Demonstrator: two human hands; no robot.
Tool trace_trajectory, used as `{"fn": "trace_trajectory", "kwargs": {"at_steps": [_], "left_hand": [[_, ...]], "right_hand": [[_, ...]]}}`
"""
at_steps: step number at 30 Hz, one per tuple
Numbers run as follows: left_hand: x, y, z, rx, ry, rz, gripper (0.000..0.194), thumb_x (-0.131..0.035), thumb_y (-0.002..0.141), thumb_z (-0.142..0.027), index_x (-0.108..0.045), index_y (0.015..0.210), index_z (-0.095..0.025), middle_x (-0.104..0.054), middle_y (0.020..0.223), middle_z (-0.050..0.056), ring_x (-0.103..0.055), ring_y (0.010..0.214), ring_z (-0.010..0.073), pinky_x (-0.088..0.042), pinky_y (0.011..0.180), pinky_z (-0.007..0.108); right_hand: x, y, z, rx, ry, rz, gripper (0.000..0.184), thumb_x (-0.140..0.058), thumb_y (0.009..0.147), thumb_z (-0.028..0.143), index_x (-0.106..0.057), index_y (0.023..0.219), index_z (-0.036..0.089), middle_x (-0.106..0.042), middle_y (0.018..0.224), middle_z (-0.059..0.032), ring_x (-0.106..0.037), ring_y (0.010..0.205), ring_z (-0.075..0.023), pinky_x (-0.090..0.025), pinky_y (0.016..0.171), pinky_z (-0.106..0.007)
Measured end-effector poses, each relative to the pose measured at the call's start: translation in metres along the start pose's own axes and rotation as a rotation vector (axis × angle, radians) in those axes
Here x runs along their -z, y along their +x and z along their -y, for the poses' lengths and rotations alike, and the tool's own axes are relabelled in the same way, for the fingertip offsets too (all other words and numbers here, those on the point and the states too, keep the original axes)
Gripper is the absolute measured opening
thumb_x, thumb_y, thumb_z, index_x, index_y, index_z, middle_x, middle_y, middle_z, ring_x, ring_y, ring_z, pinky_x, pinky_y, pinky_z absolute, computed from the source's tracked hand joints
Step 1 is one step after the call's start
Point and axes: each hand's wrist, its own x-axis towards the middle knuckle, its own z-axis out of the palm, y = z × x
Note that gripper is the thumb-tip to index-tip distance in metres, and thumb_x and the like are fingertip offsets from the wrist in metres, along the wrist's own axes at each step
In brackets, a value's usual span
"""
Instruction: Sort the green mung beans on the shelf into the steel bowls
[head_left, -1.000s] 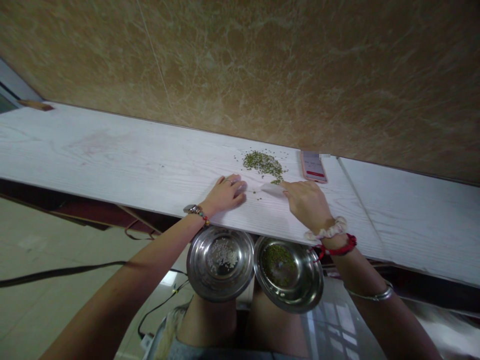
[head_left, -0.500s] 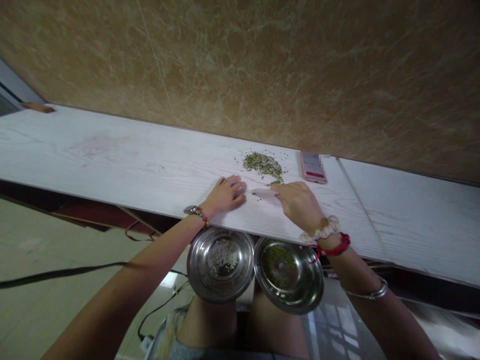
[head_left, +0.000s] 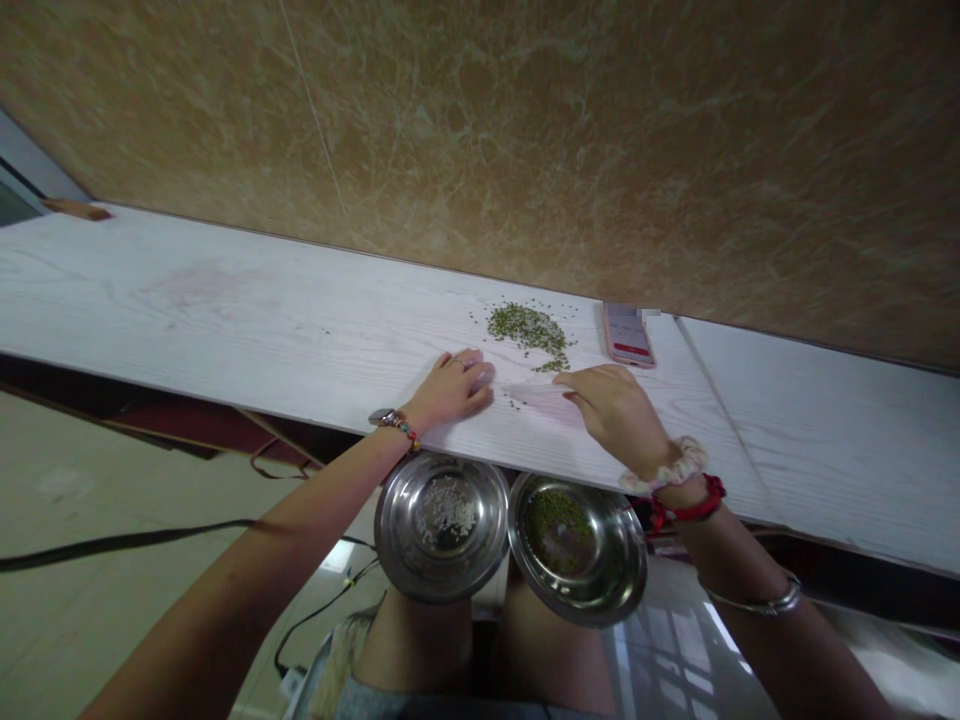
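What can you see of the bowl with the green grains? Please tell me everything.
The bowl is round, shiny and silver-coloured, apparently metal, with a sloping wall. It sits open side up, looking tilted, at the near side of the table, seemingly on the right thigh. Green grains lie in it, mostly toward the far left. Its rim meets, or nearly meets, the other bowl.

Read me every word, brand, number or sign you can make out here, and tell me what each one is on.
No text can be read for certain.
Phone: faint lines on the screen and a mark on its red bar, too small and blurred to read; part is pixelated.
Watch: its face is too small to read.
Left bowl and right bowl: no lettering visible.
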Motion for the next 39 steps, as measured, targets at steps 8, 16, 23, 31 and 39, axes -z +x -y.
{"fn": "trace_trajectory", "kwargs": {"at_steps": [8, 16, 23, 31, 39], "left_hand": [[0.001, 0.0, -0.001, 0.0, 0.025, 0.02, 0.033, -0.047, 0.09, -0.03, -0.056, 0.12, -0.021, -0.051, 0.137, 0.013, -0.043, 0.131, 0.0259, -0.032, 0.107, 0.048], [0.0, 0.001, -0.002, -0.001, 0.032, 0.005, 0.033, -0.045, 0.09, -0.026, -0.057, 0.12, -0.02, -0.052, 0.137, 0.013, -0.045, 0.129, 0.0254, -0.033, 0.107, 0.046], [-0.001, 0.002, 0.0, -0.001, 0.024, -0.003, 0.035, -0.044, 0.09, -0.029, -0.057, 0.121, -0.019, -0.053, 0.136, 0.013, -0.044, 0.13, 0.0258, -0.032, 0.107, 0.046], [0.001, 0.0, -0.001, -0.219, 0.007, 0.051, 0.037, -0.047, 0.089, -0.029, -0.054, 0.124, -0.019, -0.054, 0.136, 0.011, -0.047, 0.127, 0.0243, -0.034, 0.106, 0.043], [0.008, 0.001, -0.005, -0.478, -0.006, 0.144, 0.043, -0.052, 0.09, -0.043, -0.053, 0.124, -0.017, -0.053, 0.138, 0.013, -0.049, 0.125, 0.0242, -0.035, 0.105, 0.038]], "right_hand": [[-0.012, 0.005, 0.001, 0.068, 0.027, 0.042, 0.025, -0.047, 0.087, 0.008, -0.068, 0.096, 0.018, -0.074, 0.087, -0.0056, -0.064, 0.082, -0.0176, -0.04, 0.08, -0.032], [0.008, -0.008, -0.007, 0.085, 0.148, 0.134, 0.024, -0.046, 0.088, 0.01, -0.067, 0.094, 0.02, -0.074, 0.086, -0.0032, -0.065, 0.083, -0.0161, -0.04, 0.082, -0.032], [0.026, -0.013, -0.013, 0.093, 0.199, 0.244, 0.025, -0.043, 0.089, 0.012, -0.067, 0.093, 0.021, -0.074, 0.089, -0.0041, -0.065, 0.086, -0.0164, -0.042, 0.087, -0.035], [0.048, -0.016, -0.011, 0.101, 0.18, 0.321, 0.025, -0.044, 0.089, 0.013, -0.067, 0.092, 0.02, -0.074, 0.086, -0.0039, -0.066, 0.083, -0.0163, -0.046, 0.083, -0.034], [0.045, -0.027, -0.007, 0.006, -0.05, 0.23, 0.025, -0.045, 0.088, 0.012, -0.068, 0.098, 0.018, -0.075, 0.089, -0.0069, -0.068, 0.082, -0.0191, -0.049, 0.078, -0.035]]}}
